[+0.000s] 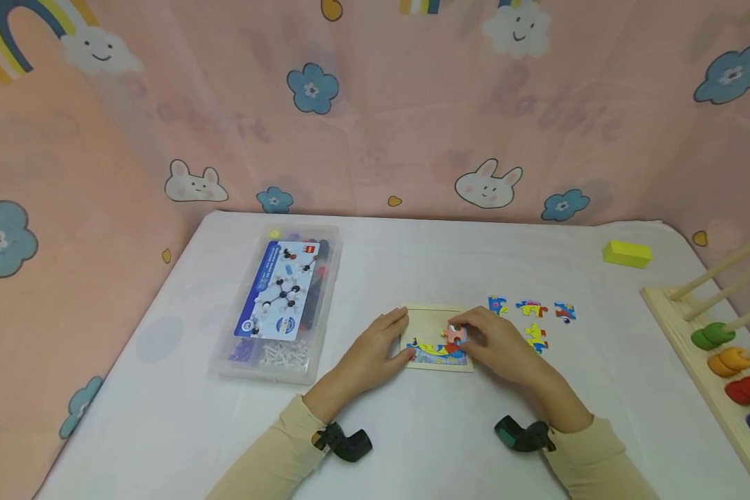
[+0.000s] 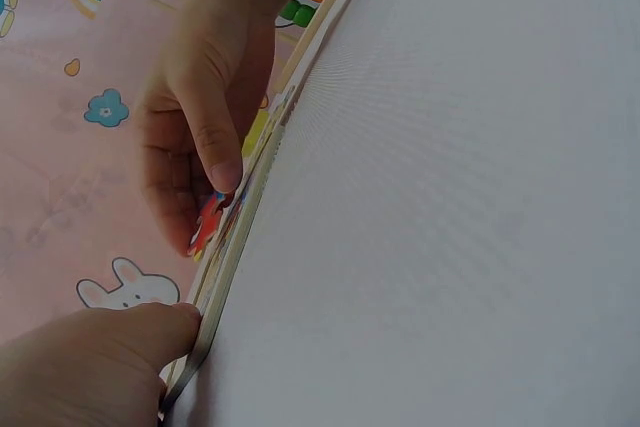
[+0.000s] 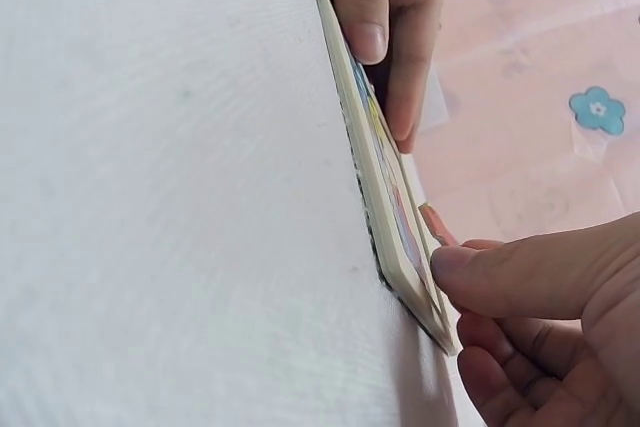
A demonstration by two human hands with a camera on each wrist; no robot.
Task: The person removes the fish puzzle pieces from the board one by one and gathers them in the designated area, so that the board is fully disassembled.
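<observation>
A shallow wooden puzzle board (image 1: 426,323) lies on the white table, its lower part filled with colourful pieces and its upper part bare wood. My left hand (image 1: 367,353) rests at the board's left side, fingers extended toward the top corner and thumb touching the lower left edge. Between thumb and fingers, my right hand (image 1: 505,346) pinches a pink-red puzzle piece (image 1: 455,334) over the right part of the board. The right wrist view shows this piece (image 3: 437,226) tilted at the board's edge, partly hidden by the thumb.
Several loose puzzle pieces (image 1: 532,309) lie right of the board. A clear plastic case (image 1: 315,347) with a molecule-model label stands to the left. At the right are a yellow block (image 1: 627,254) and a wooden frame with coloured beads (image 1: 681,354). A pink patterned cloth (image 1: 375,139) hangs behind.
</observation>
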